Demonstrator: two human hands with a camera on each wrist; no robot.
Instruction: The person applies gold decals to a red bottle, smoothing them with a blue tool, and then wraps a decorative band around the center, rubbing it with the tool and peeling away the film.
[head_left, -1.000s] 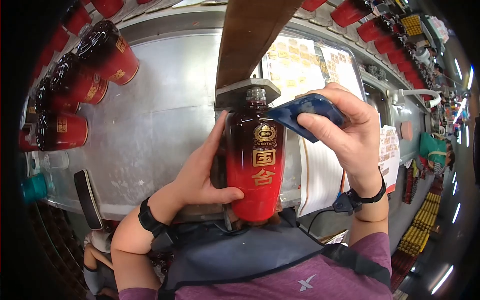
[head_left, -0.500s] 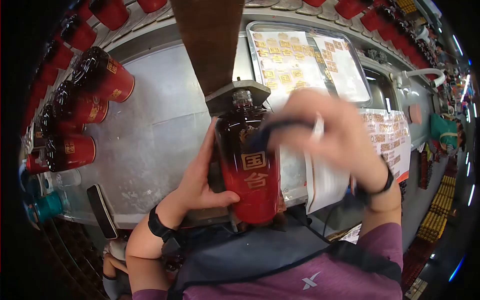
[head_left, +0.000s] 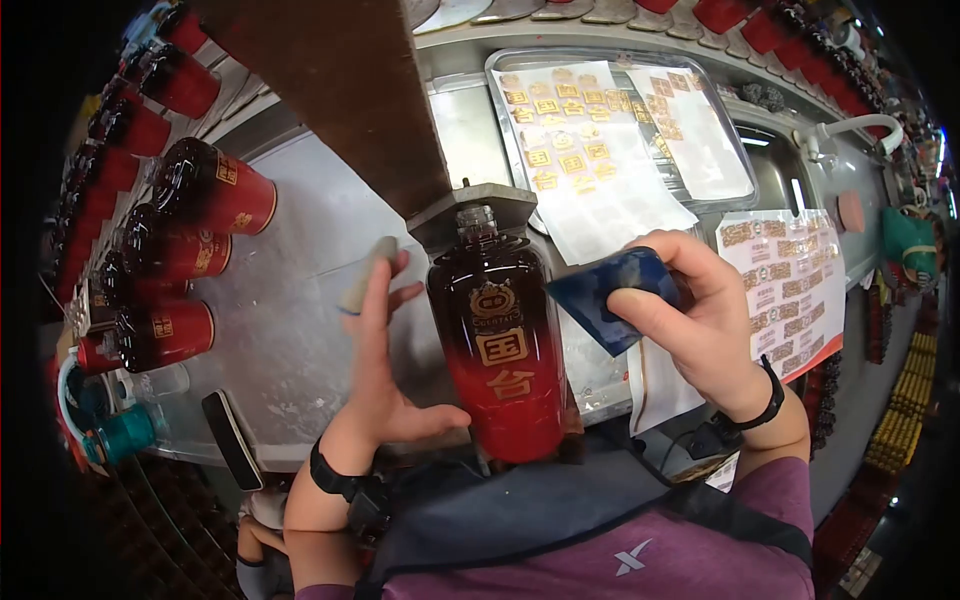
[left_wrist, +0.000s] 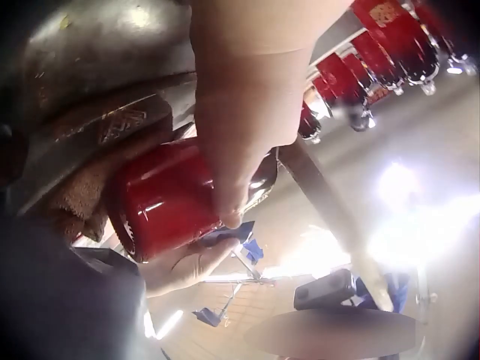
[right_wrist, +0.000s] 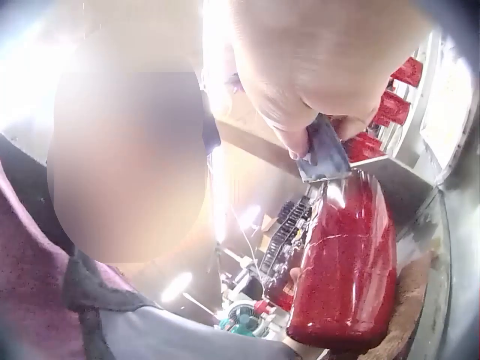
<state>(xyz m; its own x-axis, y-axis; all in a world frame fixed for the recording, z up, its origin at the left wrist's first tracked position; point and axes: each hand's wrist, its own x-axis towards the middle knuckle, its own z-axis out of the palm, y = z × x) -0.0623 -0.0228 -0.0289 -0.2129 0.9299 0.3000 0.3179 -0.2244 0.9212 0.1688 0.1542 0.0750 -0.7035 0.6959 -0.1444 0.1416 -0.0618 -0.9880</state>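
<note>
A dark-to-red bottle (head_left: 500, 350) with gold labels stands in front of me, its neck under a metal bracket (head_left: 470, 208) on a brown beam (head_left: 340, 100). My left hand (head_left: 385, 340) is beside the bottle's left side, fingers straight and spread off it. Only its thumb (head_left: 440, 420) touches the bottle low down. One finger wears a grey cover (head_left: 365, 275). My right hand (head_left: 690, 320) grips a blue scraper (head_left: 605, 295), whose tip is just right of the bottle's shoulder. The right wrist view shows the scraper (right_wrist: 322, 154) above the red bottle (right_wrist: 345, 262).
Several similar red bottles (head_left: 205, 190) lie on the metal table (head_left: 290, 300) at the left. A tray (head_left: 745, 165) with sheets of gold labels sits behind, and another label sheet (head_left: 790, 280) at the right. A phone (head_left: 232, 440) and a teal flask (head_left: 120, 435) lie near the left edge.
My right hand swept the scraper across the bottle's front and drew back to the right. My left fingers came off the bottle's side and straightened; the thumb stays on it.
</note>
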